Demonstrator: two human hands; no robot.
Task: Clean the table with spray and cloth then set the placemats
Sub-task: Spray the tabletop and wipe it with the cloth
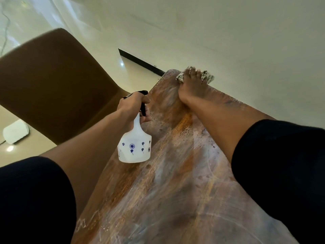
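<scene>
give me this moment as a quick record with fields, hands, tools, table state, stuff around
left hand: left hand grips the neck of the spray bottle, held above the table's left edge
right hand: right hand presses the cloth flat on the far end of the table
table: wooden table, streaked and wet, with droplets near the middle
cloth: checked, bunched under the fingers
bottle: white, blue flower print, black trigger head
placemats: none in view
nearby: brown chair at left
</scene>
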